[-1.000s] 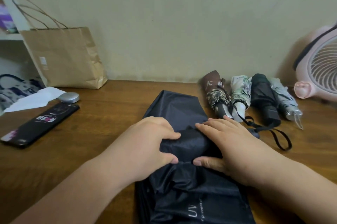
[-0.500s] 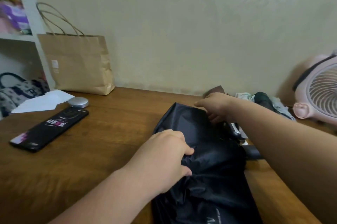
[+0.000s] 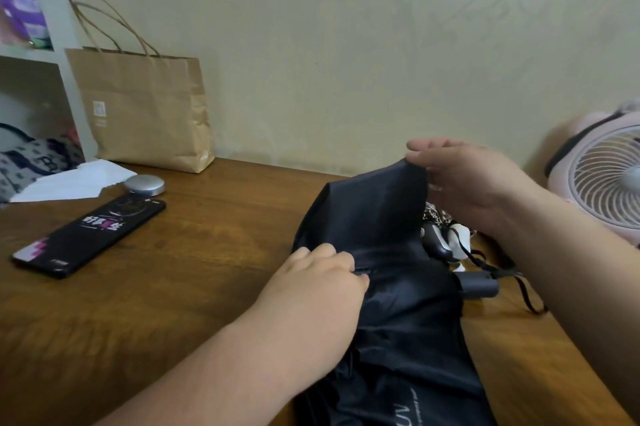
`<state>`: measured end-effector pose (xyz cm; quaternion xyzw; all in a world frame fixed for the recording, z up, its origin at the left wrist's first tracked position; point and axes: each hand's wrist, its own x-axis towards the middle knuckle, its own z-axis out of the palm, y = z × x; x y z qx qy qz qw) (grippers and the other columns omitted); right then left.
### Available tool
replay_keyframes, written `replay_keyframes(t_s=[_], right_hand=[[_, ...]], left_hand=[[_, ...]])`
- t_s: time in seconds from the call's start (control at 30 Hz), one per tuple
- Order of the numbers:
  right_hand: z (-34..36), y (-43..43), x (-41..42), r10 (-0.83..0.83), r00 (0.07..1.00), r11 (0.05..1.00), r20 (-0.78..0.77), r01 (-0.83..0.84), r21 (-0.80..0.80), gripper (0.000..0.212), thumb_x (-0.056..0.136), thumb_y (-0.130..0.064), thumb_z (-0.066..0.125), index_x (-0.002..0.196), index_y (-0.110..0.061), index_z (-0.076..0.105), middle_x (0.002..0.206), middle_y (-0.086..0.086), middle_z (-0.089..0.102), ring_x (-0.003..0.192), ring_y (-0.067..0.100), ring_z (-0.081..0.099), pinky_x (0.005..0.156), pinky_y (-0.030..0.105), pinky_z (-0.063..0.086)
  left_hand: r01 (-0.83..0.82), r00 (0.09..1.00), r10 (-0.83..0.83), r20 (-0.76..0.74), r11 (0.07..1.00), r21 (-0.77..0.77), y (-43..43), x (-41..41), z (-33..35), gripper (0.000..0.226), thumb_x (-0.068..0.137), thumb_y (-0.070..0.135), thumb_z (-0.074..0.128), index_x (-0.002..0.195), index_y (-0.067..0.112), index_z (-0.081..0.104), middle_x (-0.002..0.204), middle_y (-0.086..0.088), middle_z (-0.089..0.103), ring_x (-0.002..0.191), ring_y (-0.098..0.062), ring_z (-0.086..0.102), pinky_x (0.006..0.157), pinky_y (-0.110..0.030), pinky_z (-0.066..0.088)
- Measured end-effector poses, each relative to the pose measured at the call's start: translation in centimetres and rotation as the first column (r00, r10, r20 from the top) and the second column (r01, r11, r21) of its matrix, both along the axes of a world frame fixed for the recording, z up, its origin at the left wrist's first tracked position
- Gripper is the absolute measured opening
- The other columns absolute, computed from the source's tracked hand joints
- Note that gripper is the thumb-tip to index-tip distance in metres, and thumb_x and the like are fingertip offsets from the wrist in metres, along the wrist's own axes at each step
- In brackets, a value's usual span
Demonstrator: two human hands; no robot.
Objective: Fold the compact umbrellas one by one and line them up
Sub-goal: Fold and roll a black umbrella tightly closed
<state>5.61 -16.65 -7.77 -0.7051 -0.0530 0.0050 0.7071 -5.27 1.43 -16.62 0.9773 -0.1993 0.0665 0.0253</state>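
A black compact umbrella [image 3: 388,314] lies lengthwise on the wooden table [image 3: 194,287], its loose canopy cloth spread toward the wall. My right hand [image 3: 464,183] pinches the far edge of the cloth and holds it lifted off the table. My left hand [image 3: 322,283] grips the cloth at the middle, fingers curled into a fold. Behind my right arm lie the folded umbrellas [image 3: 446,242]; only handles, straps and a bit of patterned cloth show.
A brown paper bag [image 3: 145,113] stands against the wall at the back left. A black phone [image 3: 90,235], a small silver disc [image 3: 144,185] and white paper [image 3: 69,179] lie at the left. A pink fan [image 3: 606,176] stands at the right edge.
My right hand went from the umbrella's middle to its far end and has lifted the cloth edge. My left hand stays gripping the middle. The view has tilted up.
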Motion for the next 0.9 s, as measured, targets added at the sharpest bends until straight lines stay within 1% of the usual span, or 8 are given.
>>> replay_keyframes(t_s=[0.17,0.27,0.33,0.43,0.53,0.63,0.8,0.9], right_hand=[[-1.3,-2.2,-9.4,-0.030,0.988,1.000,0.148,0.028,0.011,0.013,0.065,-0.021,0.086,0.075,-0.020,0.078,0.072,0.001,0.068,0.076,0.022,0.058,0.075,0.033,0.044],[-4.5,-3.9,-11.9,-0.013,0.995,0.999,0.096,0.008,0.046,0.064,0.026,-0.048,0.099,0.079,-0.018,0.078,0.072,0.002,0.067,0.061,0.010,0.056,0.055,0.018,0.044],[-6.7,-4.8,-12.7,0.044,0.999,0.994,0.021,-0.046,0.099,0.076,0.017,-0.046,0.102,0.080,-0.012,0.078,0.069,0.008,0.064,0.058,0.011,0.055,0.051,0.017,0.045],[-8.9,-5.8,-13.5,0.151,0.986,0.984,-0.074,-0.143,0.104,0.077,0.022,-0.036,0.106,0.087,-0.005,0.077,0.070,0.015,0.061,0.060,0.017,0.057,0.058,0.018,0.050],[-9.4,-6.1,-13.9,0.276,0.958,0.959,-0.077,-0.279,-0.040,0.070,0.035,-0.044,0.103,0.090,-0.009,0.078,0.074,0.014,0.065,0.064,0.017,0.060,0.061,0.019,0.051],[-9.4,-6.2,-14.0,0.333,0.942,0.928,-0.029,-0.333,-0.167,0.062,0.047,-0.055,0.097,0.089,-0.014,0.078,0.076,0.016,0.068,0.068,0.018,0.060,0.064,0.019,0.051],[-9.8,-6.7,-13.7,0.308,0.952,0.928,-0.003,-0.301,-0.219,0.065,0.044,-0.065,0.093,0.085,-0.018,0.079,0.072,0.016,0.071,0.063,0.014,0.062,0.061,0.017,0.051],[-10.0,-7.1,-13.6,0.273,0.962,0.940,0.001,-0.266,-0.213,0.069,0.042,-0.067,0.093,0.086,-0.017,0.078,0.067,0.011,0.067,0.059,0.014,0.058,0.056,0.016,0.048]], left_hand=[[-0.027,0.998,0.031,-0.047,0.996,0.083,-1.5,-1.8,0.3,0.067,0.098,0.018,0.044,0.161,0.011,0.020,0.154,-0.003,0.022,0.140,-0.024,0.021,0.118,-0.036,0.021],[-0.028,0.991,0.046,-0.124,0.989,0.144,-2.4,-2.7,0.2,0.064,0.102,0.021,0.039,0.160,0.009,0.017,0.162,-0.005,0.010,0.149,-0.026,0.008,0.123,-0.040,0.013],[0.032,0.981,0.011,-0.194,0.976,0.217,-2.6,-2.7,0.2,0.056,0.105,0.019,0.036,0.158,0.008,0.024,0.163,-0.008,0.018,0.151,-0.029,0.009,0.125,-0.044,0.007],[0.155,0.958,-0.080,-0.274,0.952,0.264,-0.8,-2.6,0.6,0.043,0.107,0.029,0.041,0.146,0.015,0.046,0.151,-0.006,0.041,0.144,-0.027,0.032,0.122,-0.041,0.018],[0.147,0.926,-0.129,-0.355,0.989,0.023,2.5,-3.0,3.9,0.033,0.102,0.049,0.050,0.130,0.038,0.063,0.123,0.024,0.056,0.119,0.003,0.051,0.107,-0.031,0.042],[0.050,0.976,-0.098,-0.192,0.969,-0.241,5.1,-2.2,6.2,0.011,0.089,0.049,0.069,0.096,0.044,0.076,0.101,0.036,0.066,0.097,0.012,0.061,0.090,-0.021,0.050],[0.178,0.973,-0.214,-0.083,0.932,-0.315,4.9,-0.3,4.0,0.048,0.076,0.025,0.089,0.114,0.049,0.071,0.121,0.031,0.054,0.119,0.009,0.046,0.098,-0.007,0.033],[0.204,0.963,-0.245,-0.111,0.935,-0.289,4.2,0.5,2.8,0.031,0.081,0.017,0.083,0.098,0.043,0.079,0.125,0.035,0.055,0.123,0.011,0.047,0.106,-0.022,0.039]])
